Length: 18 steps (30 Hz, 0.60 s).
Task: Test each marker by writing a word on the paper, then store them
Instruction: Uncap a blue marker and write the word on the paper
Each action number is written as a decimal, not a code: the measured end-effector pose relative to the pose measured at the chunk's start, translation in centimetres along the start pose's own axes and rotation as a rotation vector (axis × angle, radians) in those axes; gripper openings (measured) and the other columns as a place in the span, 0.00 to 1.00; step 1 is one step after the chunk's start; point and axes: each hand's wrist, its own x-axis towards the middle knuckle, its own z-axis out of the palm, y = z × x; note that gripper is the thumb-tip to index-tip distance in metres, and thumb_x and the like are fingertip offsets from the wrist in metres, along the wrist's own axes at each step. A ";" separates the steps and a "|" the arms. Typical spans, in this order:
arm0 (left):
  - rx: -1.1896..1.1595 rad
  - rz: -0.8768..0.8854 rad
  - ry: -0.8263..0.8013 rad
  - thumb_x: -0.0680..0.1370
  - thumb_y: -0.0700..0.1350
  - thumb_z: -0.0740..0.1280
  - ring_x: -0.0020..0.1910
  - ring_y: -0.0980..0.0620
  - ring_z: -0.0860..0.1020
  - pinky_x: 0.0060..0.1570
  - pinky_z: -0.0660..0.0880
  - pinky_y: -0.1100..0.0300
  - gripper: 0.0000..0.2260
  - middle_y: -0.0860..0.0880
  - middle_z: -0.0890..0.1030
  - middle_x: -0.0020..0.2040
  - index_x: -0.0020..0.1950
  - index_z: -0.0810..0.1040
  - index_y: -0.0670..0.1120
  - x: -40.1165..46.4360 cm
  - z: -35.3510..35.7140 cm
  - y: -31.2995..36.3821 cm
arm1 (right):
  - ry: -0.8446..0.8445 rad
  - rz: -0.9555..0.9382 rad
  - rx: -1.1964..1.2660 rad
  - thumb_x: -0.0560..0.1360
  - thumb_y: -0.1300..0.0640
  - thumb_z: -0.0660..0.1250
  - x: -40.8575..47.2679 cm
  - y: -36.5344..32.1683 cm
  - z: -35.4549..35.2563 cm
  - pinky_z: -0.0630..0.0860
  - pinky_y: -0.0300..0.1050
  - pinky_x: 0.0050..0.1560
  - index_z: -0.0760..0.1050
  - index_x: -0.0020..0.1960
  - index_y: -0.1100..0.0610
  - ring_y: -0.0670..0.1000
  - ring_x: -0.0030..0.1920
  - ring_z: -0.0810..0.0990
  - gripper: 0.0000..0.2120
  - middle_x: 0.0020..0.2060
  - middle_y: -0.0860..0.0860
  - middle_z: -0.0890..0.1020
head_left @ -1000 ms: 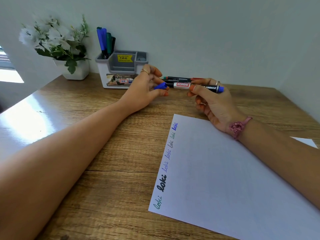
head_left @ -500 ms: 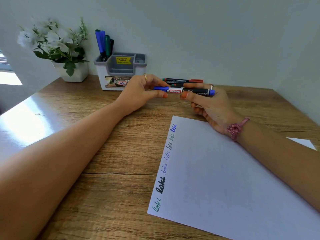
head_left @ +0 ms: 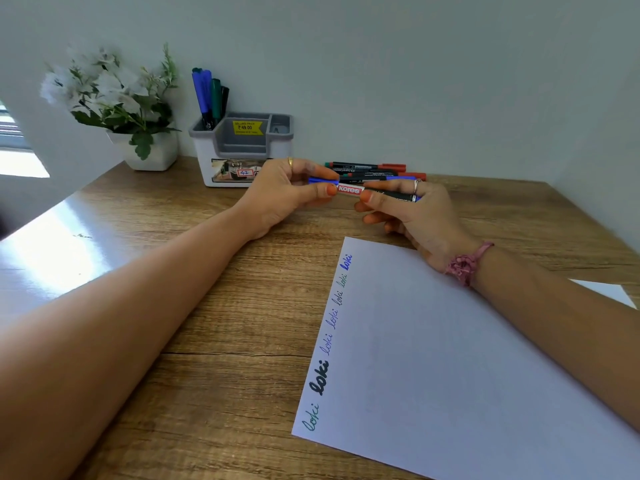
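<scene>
A blue Kores marker (head_left: 349, 189) is held level above the wooden table (head_left: 214, 306), between both hands. My left hand (head_left: 287, 194) pinches its blue cap end, with the cap seated on the marker. My right hand (head_left: 408, 216) grips the black barrel at the other end. The white paper (head_left: 450, 358) lies in front of me with the word "loki" written several times along its left edge. Behind my hands, several loose markers (head_left: 370, 169) with red caps lie on the table.
A white and grey desk organiser (head_left: 242, 147) stands at the back by the wall, with blue, green and black markers (head_left: 209, 98) upright in its left compartment. To its left stands a white pot of white flowers (head_left: 114, 105).
My left hand brought the blue cap to the marker's tip and pushed it on. My two hands have closed together, and the marker now sits capped between them.
</scene>
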 end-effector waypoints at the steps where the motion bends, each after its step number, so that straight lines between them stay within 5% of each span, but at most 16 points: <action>1: -0.019 -0.007 0.002 0.71 0.33 0.70 0.41 0.57 0.83 0.40 0.77 0.69 0.09 0.49 0.83 0.45 0.49 0.81 0.43 0.0 0.1 0.0 | -0.001 0.005 0.009 0.70 0.58 0.73 0.0 0.0 0.0 0.74 0.39 0.36 0.82 0.50 0.56 0.49 0.36 0.84 0.09 0.40 0.55 0.86; 14: -0.105 0.035 0.028 0.70 0.34 0.71 0.44 0.54 0.82 0.44 0.80 0.64 0.08 0.47 0.84 0.45 0.46 0.81 0.44 0.0 0.9 0.7 | -0.017 0.047 0.122 0.73 0.58 0.70 -0.1 -0.4 -0.2 0.70 0.35 0.33 0.81 0.49 0.57 0.46 0.36 0.84 0.06 0.40 0.54 0.86; 18: -0.437 0.022 0.061 0.69 0.37 0.71 0.46 0.51 0.83 0.46 0.81 0.58 0.15 0.46 0.85 0.45 0.54 0.76 0.44 0.2 1.5 1.5 | 0.026 -0.039 0.097 0.73 0.53 0.70 -0.3 -0.3 0.2 0.67 0.39 0.34 0.82 0.45 0.51 0.47 0.35 0.82 0.03 0.39 0.53 0.86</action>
